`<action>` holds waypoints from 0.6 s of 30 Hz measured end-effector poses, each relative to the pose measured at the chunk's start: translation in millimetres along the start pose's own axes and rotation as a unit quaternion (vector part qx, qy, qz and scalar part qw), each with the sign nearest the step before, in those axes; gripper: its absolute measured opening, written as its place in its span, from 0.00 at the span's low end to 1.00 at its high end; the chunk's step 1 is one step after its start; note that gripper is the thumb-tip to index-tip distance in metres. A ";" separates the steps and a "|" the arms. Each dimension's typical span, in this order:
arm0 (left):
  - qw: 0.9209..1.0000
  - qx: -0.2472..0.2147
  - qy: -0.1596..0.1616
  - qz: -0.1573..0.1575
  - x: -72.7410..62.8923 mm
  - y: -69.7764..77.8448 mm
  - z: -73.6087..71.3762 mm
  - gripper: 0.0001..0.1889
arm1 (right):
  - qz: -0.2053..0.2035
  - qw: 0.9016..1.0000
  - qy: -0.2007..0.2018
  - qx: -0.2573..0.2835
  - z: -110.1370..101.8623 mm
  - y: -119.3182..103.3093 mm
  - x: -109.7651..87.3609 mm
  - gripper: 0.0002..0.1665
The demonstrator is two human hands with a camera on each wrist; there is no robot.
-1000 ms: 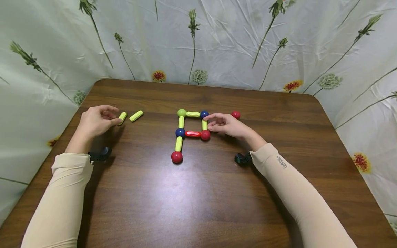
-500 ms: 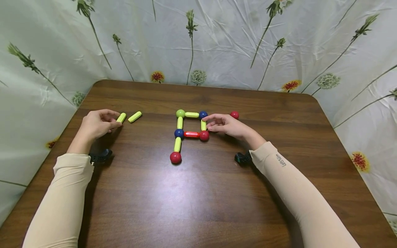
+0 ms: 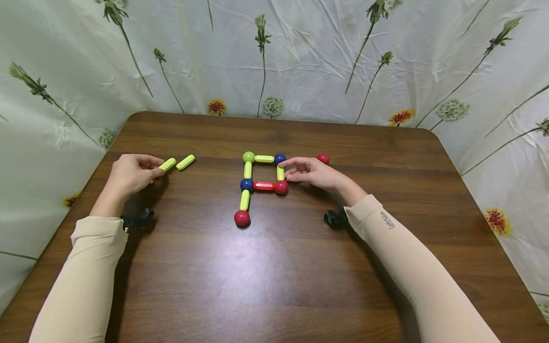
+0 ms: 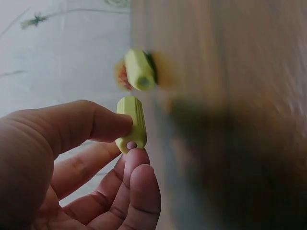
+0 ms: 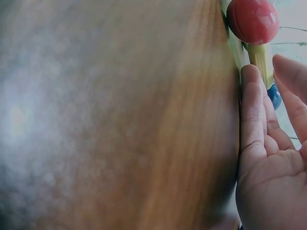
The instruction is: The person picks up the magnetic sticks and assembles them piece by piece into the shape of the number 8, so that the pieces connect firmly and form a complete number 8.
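My left hand (image 3: pixel 134 174) pinches a short yellow-green toy building rod (image 3: pixel 167 164) between thumb and fingers; the left wrist view shows a round end on this ribbed rod (image 4: pixel 134 117). Just beyond it lies a second yellow-green rod (image 3: pixel 186 162). Toward the middle of the table, rods and balls form a square with a tail. Its corners are a green ball (image 3: pixel 248 157), a blue ball (image 3: pixel 279 159), another blue ball (image 3: pixel 246 185) and a red ball (image 3: pixel 281 187). My right hand (image 3: pixel 315 173) rests loosely with fingertips at the square's right-hand yellow-green rod (image 3: pixel 280 173).
The square's near side is a red rod (image 3: pixel 264 186). A tail rod (image 3: pixel 244 200) runs down to a larger red ball (image 3: pixel 242 218). Behind the right hand sits a loose red ball (image 3: pixel 323 158). A flowered cloth (image 3: pixel 309 62) hangs past the table's (image 3: pixel 274 267) far edge.
My left hand has gripped the nearer loose rod and drawn it slightly left, tilting it. The right hand stays beside the square; the head view has shifted slightly.
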State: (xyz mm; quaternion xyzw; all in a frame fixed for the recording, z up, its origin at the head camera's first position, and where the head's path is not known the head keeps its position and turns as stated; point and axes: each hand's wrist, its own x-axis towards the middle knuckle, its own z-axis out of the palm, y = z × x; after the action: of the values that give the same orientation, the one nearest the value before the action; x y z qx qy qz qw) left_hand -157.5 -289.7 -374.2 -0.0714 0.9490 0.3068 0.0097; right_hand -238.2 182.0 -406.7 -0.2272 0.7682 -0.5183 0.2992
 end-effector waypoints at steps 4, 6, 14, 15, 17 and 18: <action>0.999 0.011 0.017 0.040 -10.4 21.6 0.2 0.16 | -0.001 1.000 0.002 -0.001 -0.4 -0.3 -0.2 0.27; 0.998 0.002 0.014 0.065 -17.4 37.2 2.7 0.15 | 0.000 1.000 0.002 0.000 -0.8 -0.6 -0.4 0.27; 0.983 -0.049 -0.050 0.170 -45.1 92.5 33.0 0.13 | 0.005 1.000 -0.004 0.006 -0.9 -1.0 -0.3 0.28; 0.980 -0.053 -0.058 0.183 -48.0 97.5 38.7 0.13 | 0.005 1.000 -0.003 0.005 -0.7 -1.2 -0.5 0.27; 0.974 -0.062 -0.075 0.207 -53.2 106.5 50.2 0.12 | 0.006 1.000 -0.003 0.003 -0.4 -1.4 -0.8 0.27; 0.970 -0.068 -0.085 0.217 -55.6 110.4 56.1 0.12 | 0.006 1.000 -0.003 0.002 -0.2 -1.4 -1.0 0.27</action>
State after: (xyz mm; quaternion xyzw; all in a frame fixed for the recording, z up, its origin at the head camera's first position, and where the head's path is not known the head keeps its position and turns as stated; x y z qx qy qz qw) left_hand -119.6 -161.2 -352.1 0.1623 0.9143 0.3707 0.0190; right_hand -237.6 182.3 -405.1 -0.2231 0.7676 -0.5177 0.3049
